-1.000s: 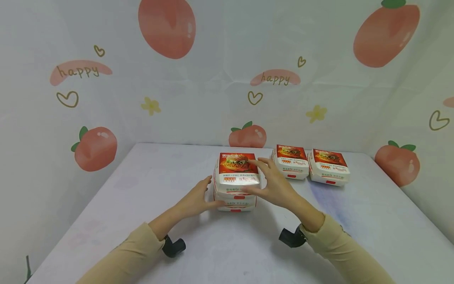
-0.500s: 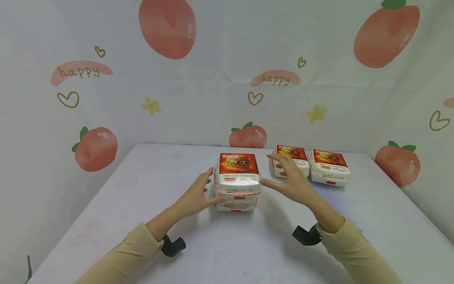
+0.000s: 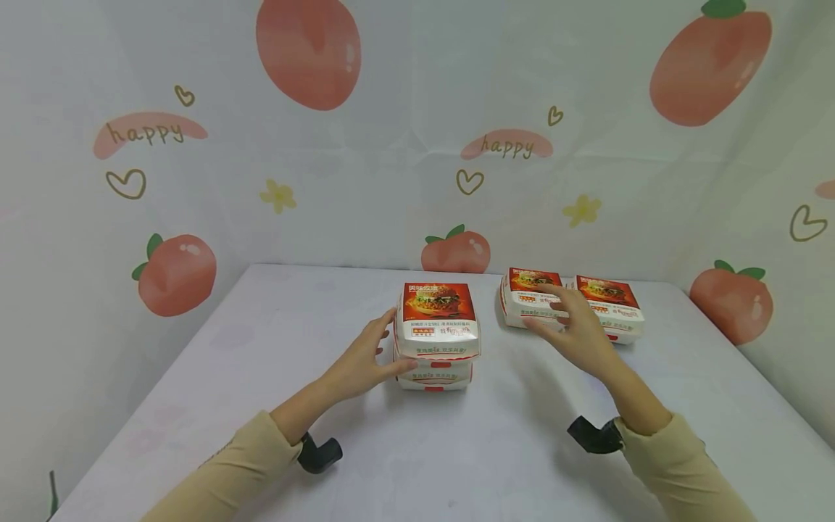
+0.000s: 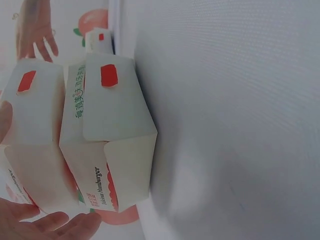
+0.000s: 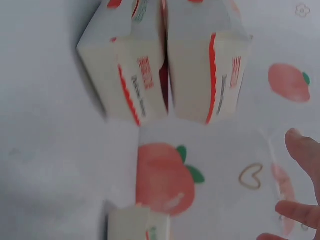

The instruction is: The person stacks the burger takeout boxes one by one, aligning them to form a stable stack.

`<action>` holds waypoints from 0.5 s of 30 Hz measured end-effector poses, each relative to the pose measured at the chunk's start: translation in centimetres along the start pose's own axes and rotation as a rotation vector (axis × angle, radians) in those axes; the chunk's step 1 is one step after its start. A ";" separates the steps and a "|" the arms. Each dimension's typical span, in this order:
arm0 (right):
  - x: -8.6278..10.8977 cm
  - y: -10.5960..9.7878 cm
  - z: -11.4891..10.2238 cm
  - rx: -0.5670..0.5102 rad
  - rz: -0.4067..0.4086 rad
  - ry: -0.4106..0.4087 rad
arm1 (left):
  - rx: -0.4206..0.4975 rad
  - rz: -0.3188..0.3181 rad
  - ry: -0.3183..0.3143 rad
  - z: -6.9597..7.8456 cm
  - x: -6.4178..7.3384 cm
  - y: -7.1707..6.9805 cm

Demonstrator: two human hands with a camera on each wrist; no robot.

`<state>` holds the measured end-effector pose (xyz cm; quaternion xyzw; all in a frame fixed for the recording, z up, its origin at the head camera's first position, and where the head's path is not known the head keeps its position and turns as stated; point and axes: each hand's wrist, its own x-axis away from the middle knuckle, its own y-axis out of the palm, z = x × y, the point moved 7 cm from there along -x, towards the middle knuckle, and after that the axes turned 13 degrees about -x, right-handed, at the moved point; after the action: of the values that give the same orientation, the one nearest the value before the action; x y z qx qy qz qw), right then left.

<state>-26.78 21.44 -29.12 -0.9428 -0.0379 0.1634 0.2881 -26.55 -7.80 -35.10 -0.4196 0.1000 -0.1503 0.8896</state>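
Observation:
Two hamburger boxes are stacked mid-table: an upper box with a red burger picture on its lid, and a lower box mostly hidden beneath it. My left hand rests at the stack's left side, its fingers extended along it and the thumb near the front. In the left wrist view, fingers lie beside the upper box's side. My right hand is spread, holding nothing, in front of two more boxes at the back: a left box and a right box, whose corner it partly covers.
The white table runs back to a white cloth backdrop printed with fruit and hearts. Black wrist devices hang under both wrists. The two back boxes stand side by side near the far edge.
My right hand has left the upper box and moved right, to in front of the back boxes. The stack has stayed in place, and my left hand is nearly still beside it.

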 end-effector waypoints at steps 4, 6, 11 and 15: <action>0.1 -1.5 1.4 0.022 0.043 0.028 | -0.001 -0.001 -0.005 -0.1 -0.1 0.1; 0.2 -2.3 2.1 0.031 0.069 0.034 | 0.001 -0.002 -0.007 -0.2 -0.1 0.1; 0.4 -4.2 3.9 0.063 0.135 0.032 | -0.001 0.000 -0.003 -0.1 -0.1 0.1; 0.6 -5.6 5.7 0.088 0.190 0.060 | 0.001 -0.001 0.002 -0.1 -0.1 0.1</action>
<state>-27.94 29.21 -30.62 -0.9330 0.0676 0.1632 0.3135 -26.68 -7.77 -35.20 -0.4190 0.1007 -0.1513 0.8896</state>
